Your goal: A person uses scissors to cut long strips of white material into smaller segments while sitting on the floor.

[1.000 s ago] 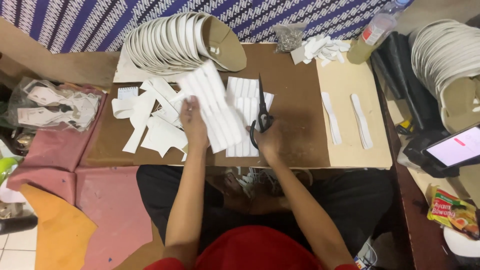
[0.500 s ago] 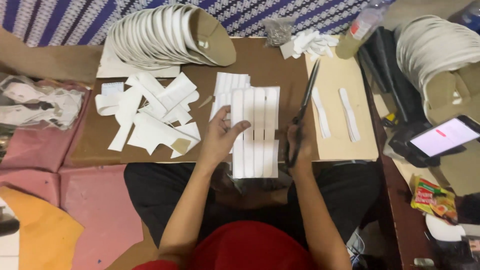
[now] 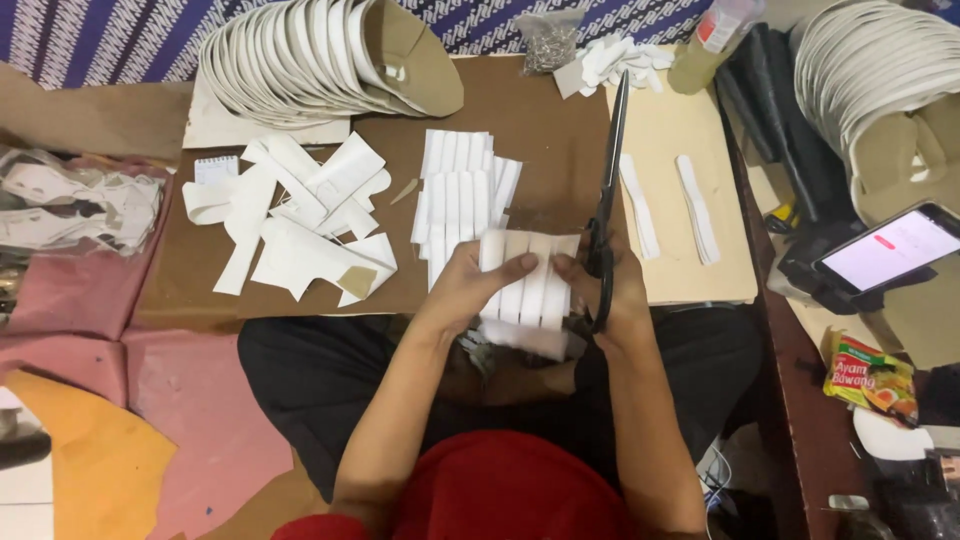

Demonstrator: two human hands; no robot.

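Note:
Over the near edge of the brown board [image 3: 540,120], my left hand [image 3: 470,285] pinches the left side of a small stack of white strips [image 3: 525,290]. My right hand [image 3: 610,285] holds the stack's right side and also grips the handles of long black scissors [image 3: 607,170], whose blades point away up the board. More white strips [image 3: 460,185] lie in a row just beyond the held stack.
Loose white cut pieces [image 3: 290,215] lie at left. A fanned pile of white-and-tan sole shapes [image 3: 320,55] sits at the back, another [image 3: 880,80] at right. Two strips lie on a pale board [image 3: 690,260]. A lit phone [image 3: 890,250] and a snack packet [image 3: 865,375] are at right.
Both hands have drawn the white strips closer to my body, and the stack now looks smaller and bunched. The scissors have swung up so their blades point away.

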